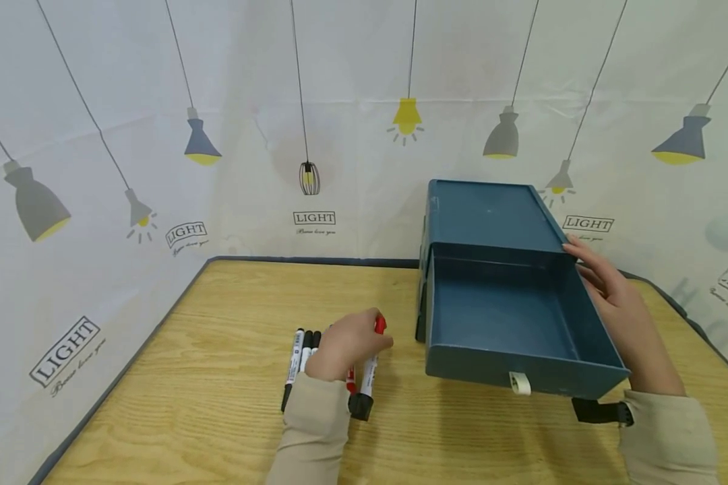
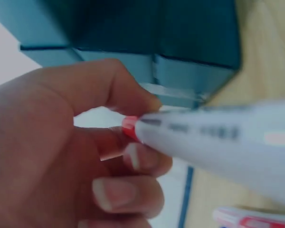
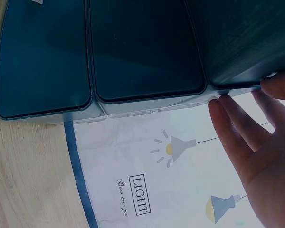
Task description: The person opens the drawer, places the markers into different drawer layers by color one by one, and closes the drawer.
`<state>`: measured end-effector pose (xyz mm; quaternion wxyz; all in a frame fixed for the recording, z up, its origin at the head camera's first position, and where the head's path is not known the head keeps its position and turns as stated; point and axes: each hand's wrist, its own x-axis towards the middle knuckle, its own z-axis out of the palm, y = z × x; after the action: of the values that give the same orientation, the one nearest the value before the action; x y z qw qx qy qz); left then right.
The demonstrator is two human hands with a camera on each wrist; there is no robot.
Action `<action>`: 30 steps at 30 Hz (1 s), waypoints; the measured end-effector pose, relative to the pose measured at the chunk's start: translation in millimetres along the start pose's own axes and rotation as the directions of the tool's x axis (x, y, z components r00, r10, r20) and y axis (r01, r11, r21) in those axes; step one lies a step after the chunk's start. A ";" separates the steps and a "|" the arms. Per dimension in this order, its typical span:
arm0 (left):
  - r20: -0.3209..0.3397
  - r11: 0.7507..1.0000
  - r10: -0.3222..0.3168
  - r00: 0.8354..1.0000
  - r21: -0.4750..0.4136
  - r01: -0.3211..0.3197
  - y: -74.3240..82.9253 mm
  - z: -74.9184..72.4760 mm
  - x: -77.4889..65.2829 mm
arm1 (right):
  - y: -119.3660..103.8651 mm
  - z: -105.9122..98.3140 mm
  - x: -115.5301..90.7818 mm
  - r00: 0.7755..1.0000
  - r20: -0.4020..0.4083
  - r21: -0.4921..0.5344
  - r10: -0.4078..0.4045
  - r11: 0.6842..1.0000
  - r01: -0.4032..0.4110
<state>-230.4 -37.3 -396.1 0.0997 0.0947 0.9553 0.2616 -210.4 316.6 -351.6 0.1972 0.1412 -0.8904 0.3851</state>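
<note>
In the head view, my left hand (image 1: pixel 347 342) pinches a marker (image 1: pixel 380 325) by its red end, above the table. Its white barrel (image 2: pixel 209 135) stretches past the fingertips in the left wrist view, blurred by closeness. Beneath and beside that hand lie several white markers (image 1: pixel 294 364), some black-capped, partly covered by the hand. My right hand (image 1: pixel 615 310) rests against the right side of a blue drawer unit (image 1: pixel 485 212), fingertips at its upper edge. The unit's top drawer (image 1: pixel 473 364) is pulled out, and its visible floor is bare.
A white pull tab (image 1: pixel 520 383) sticks out from the drawer's front. Two lower drawer fronts (image 3: pixel 147 52) show in the right wrist view. The wooden table (image 1: pixel 230 303) meets a lamp-patterned cloth (image 1: pixel 249 168) behind and at the sides. A black strap (image 1: pixel 600 411) hangs by the right wrist.
</note>
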 end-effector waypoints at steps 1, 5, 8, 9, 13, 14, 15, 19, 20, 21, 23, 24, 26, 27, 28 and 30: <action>-0.004 1.000 0.011 1.000 -0.010 -0.011 2.4 -2.3 -1.0 | -0.1 -0.1 0.0 1.000 0.000 -0.002 -0.001 1.000 0.001; -0.039 0.997 0.066 0.997 -0.037 -0.067 12.3 -12.5 -6.1 | -0.6 -0.2 -0.1 1.000 -0.003 -0.008 -0.011 1.000 0.011; -0.078 0.991 0.114 0.990 -0.065 -0.119 19.1 -20.1 -11.8 | -1.0 0.1 -0.3 1.000 -0.008 -0.010 -0.018 1.000 0.017; -0.091 0.988 0.128 0.988 -0.074 -0.135 21.0 -22.4 -14.0 | -1.2 0.2 -0.2 1.000 -0.009 -0.011 -0.019 1.000 0.019; -0.139 0.977 0.172 0.975 -0.099 -0.187 29.0 -31.7 -23.4 | -1.5 0.9 -0.2 0.999 -0.015 -0.012 -0.030 0.999 0.030; -0.150 0.975 0.181 0.972 -0.100 -0.197 31.1 -34.2 -25.9 | -1.5 1.0 -0.1 0.999 -0.016 -0.012 -0.031 0.999 0.031; -0.160 0.973 0.187 0.969 -0.104 -0.205 33.0 -36.4 -28.2 | -1.5 1.0 -0.2 0.999 -0.017 -0.011 -0.033 0.999 0.033; -0.207 0.961 0.215 0.954 -0.131 -0.245 39.9 -44.3 -36.6 | -1.0 1.8 -0.1 1.000 -0.017 -0.013 -0.023 1.000 0.023; -0.218 0.956 0.222 0.951 -0.142 -0.256 41.4 -46.1 -38.3 | -1.1 1.9 -0.2 1.000 -0.016 -0.017 -0.017 1.000 0.017; -0.231 0.950 0.230 0.945 -0.155 -0.269 42.6 -47.6 -40.0 | -1.1 2.1 -0.2 1.000 -0.015 -0.019 -0.013 1.000 0.012; -0.259 0.938 0.248 0.933 -0.177 -0.299 44.6 -50.0 -43.1 | -1.2 2.5 -0.4 1.000 -0.014 -0.015 -0.007 1.000 0.006; -0.276 0.930 0.260 0.925 -0.188 -0.317 45.4 -51.1 -44.6 | -1.4 2.6 -0.7 1.000 -0.013 -0.017 -0.004 1.000 0.003; -0.306 0.914 0.279 0.910 -0.205 -0.349 46.8 -52.7 -47.5 | -1.4 2.5 -1.1 1.000 -0.009 -0.023 -0.001 1.000 0.001; -0.323 0.908 0.288 0.902 -0.208 -0.365 47.3 -53.4 -48.7 | -1.3 2.6 -1.2 1.000 -0.007 -0.020 -0.003 1.000 0.002; -0.335 0.902 0.295 0.895 -0.212 -0.376 47.9 -54.1 -50.0 | -1.2 2.6 -1.3 1.000 -0.007 -0.017 -0.005 1.000 0.005; -0.358 0.892 0.306 0.882 -0.215 -0.397 48.8 -55.4 -52.5 | -0.9 2.5 -1.5 1.000 -0.005 -0.023 -0.006 1.000 0.006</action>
<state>-186.9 -34.9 -316.7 -0.0908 0.2100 0.8780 0.4205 -209.3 314.3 -353.3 0.2024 0.1408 -0.8939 0.3745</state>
